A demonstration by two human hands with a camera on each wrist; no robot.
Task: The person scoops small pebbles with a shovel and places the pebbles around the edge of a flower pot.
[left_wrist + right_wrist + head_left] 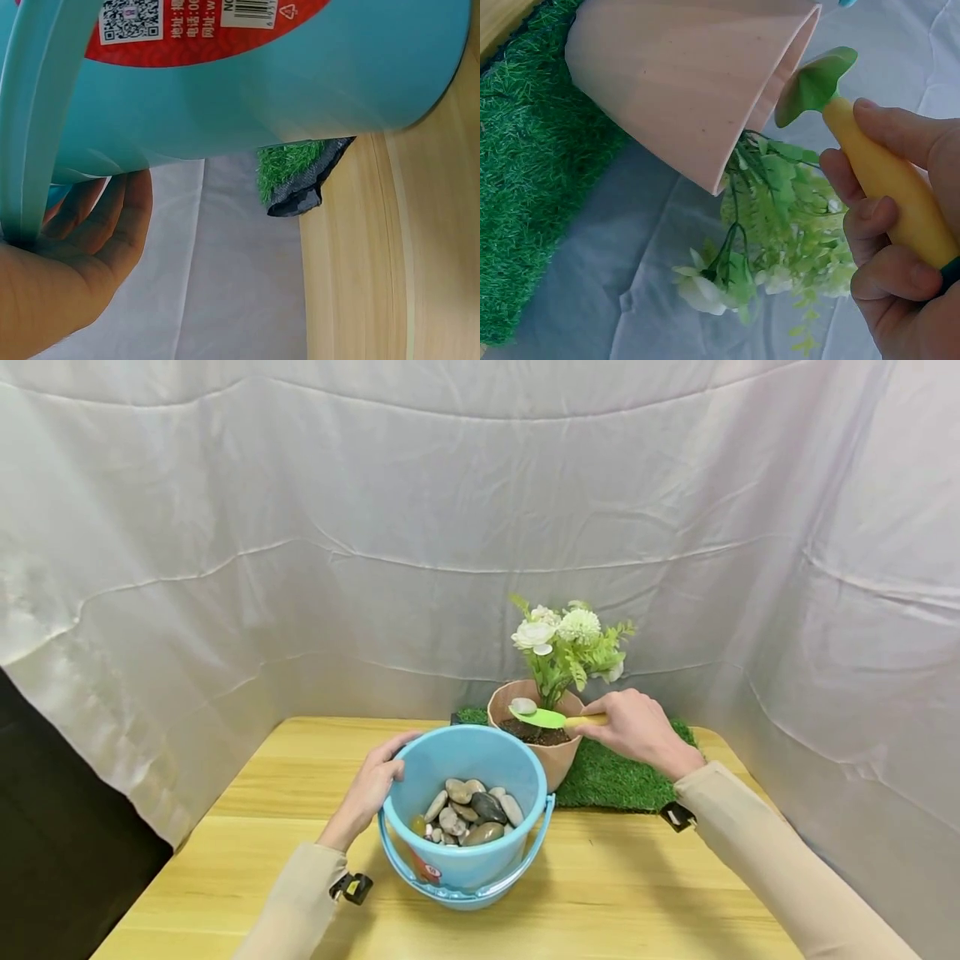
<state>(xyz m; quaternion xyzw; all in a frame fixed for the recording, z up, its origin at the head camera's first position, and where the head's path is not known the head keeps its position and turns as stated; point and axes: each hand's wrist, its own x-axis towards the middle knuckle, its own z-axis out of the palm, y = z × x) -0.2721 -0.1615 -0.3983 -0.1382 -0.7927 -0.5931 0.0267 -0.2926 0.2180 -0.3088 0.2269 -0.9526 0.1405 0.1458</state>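
My left hand (372, 787) grips the rim of a light blue plastic bucket (465, 756) on its left side. Inside the bucket lie several smooth stones (489, 807) in grey, tan and black; its bail handle (542, 839) hangs down at the front. With fingers curled round the yellow handle, my right hand (637, 727) holds a small trowel (546, 719) with a green blade. A pale stone (522, 705) rests on that blade, above a pinkish flower pot (557, 767). Dark soil (551, 737) and white flowers with green leaves (579, 627) are in the pot.
Beneath and behind the pot lies a green artificial grass mat (622, 781) with a dark edge. The wooden table (600, 885) carries everything. Grey-white cloth (420, 510) hangs behind and at both sides. Bucket and pot stand close together.
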